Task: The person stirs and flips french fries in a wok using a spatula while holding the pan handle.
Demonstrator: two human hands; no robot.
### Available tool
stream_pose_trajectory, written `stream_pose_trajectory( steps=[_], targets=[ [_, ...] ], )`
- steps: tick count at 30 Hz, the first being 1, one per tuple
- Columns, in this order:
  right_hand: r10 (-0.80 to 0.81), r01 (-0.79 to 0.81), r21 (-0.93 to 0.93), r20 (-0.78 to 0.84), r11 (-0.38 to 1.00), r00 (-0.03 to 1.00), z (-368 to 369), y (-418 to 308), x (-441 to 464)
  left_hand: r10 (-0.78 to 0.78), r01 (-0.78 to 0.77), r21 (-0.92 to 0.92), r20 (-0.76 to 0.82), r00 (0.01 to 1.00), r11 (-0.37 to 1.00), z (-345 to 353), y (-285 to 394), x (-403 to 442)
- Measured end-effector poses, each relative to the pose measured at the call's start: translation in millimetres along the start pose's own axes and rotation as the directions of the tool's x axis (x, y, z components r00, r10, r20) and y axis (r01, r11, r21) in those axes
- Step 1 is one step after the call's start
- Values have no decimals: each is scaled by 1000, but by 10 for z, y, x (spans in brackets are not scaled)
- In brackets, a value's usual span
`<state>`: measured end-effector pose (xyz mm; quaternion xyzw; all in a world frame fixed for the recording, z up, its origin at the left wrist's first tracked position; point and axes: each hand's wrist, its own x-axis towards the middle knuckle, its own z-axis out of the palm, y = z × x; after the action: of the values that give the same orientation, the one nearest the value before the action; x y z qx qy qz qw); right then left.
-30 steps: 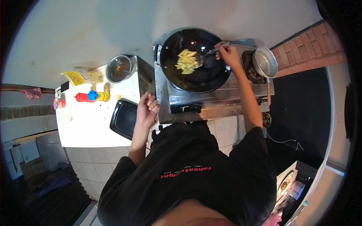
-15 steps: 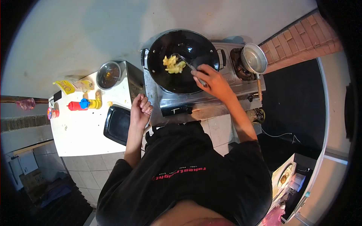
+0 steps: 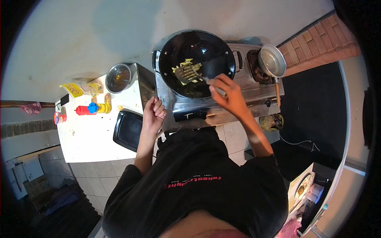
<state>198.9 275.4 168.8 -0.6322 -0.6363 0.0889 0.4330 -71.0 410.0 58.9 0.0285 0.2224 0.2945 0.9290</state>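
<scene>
My right hand [image 3: 230,95] grips the handle of a slotted metal spatula [image 3: 185,73] over the black wok [image 3: 216,51]. The spatula's slotted head lies across pale yellow-green food pieces [image 3: 188,62] on the left side of the wok's floor. Part of the food is hidden beneath it, and its kind I cannot make out. My left hand [image 3: 154,113] hovers between the wok and the white table, fingers curled into a loose fist with nothing visible in it. Just to its left rests a black square tray [image 3: 129,129].
The wok stands on a steel gas stove [image 3: 222,106]; a saucepan [image 3: 272,61] sits on the right burner. On the white table [image 3: 87,139] are a metal bowl [image 3: 118,78], a red bottle [image 3: 82,110], a yellow bottle [image 3: 104,108] and a yellow packet [image 3: 72,90].
The spatula, which held up a heap of food, is now turned over and lowered onto it. The food lies more spread in the wok. My left hand stays curled in about the same place.
</scene>
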Motion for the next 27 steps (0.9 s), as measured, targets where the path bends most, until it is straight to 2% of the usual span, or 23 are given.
stream_pose_trajectory(
  steps=[4, 5, 7, 9, 11, 12, 14, 15, 17, 18, 22, 24, 25, 27],
  targets=[
    [-69, 78, -110, 87, 991, 994, 226, 61, 11, 20, -19, 6, -19, 1000, 1000, -35, 16, -42],
    [-68, 77, -109, 88, 991, 994, 238, 114, 44, 20, -20, 2, -24, 1000, 1000, -45, 21, -53],
    [-40, 66, -230, 114, 971, 993, 237, 241, 119, 18, -18, 3, -17, 1000, 1000, -86, 25, -64],
    [-49, 69, -242, 87, 968, 995, 136, 268, 237, 26, -26, 4, -5, 1000, 1000, -84, 40, -56],
    [-26, 5, -223, -90, 975, 996, -63, 200, 378, 30, -30, -10, 0, 1000, 1000, -71, 44, -77],
    [-23, 3, -221, -88, 975, 996, -157, 188, 464, 29, -29, -11, -4, 1000, 1000, -81, 45, -86],
    [143, -192, -387, -152, 902, 978, -331, 217, 657, 23, -23, 4, -8, 1000, 1000, -86, 33, -66],
    [145, -196, -391, -157, 899, 977, -371, 250, 727, 17, -17, 5, -4, 1000, 1000, -83, 20, -55],
    [150, -207, -561, -146, 801, 978, -415, 306, 850, 17, -17, 2, -2, 1000, 1000, -75, 5, -50],
    [172, -232, -577, -157, 783, 973, -393, 318, 878, 17, -17, 2, 1, 1000, 1000, -68, 1, -54],
    [236, -289, -579, -166, 763, 957, -191, 525, 821, 21, -21, -21, 26, 999, 1000, -79, 16, -58],
    [305, -399, -431, -271, 810, 913, -85, 693, 735, 25, -24, -32, 43, 999, 999, -103, 29, -78],
    [299, -391, -431, -267, 813, 916, -16, 784, 686, 34, -33, -31, 34, 999, 999, -107, 37, -89],
    [240, -355, -156, -491, 922, 837, 153, 995, 569, 53, -53, -31, 24, 998, 998, -113, 52, -107]
  ],
)
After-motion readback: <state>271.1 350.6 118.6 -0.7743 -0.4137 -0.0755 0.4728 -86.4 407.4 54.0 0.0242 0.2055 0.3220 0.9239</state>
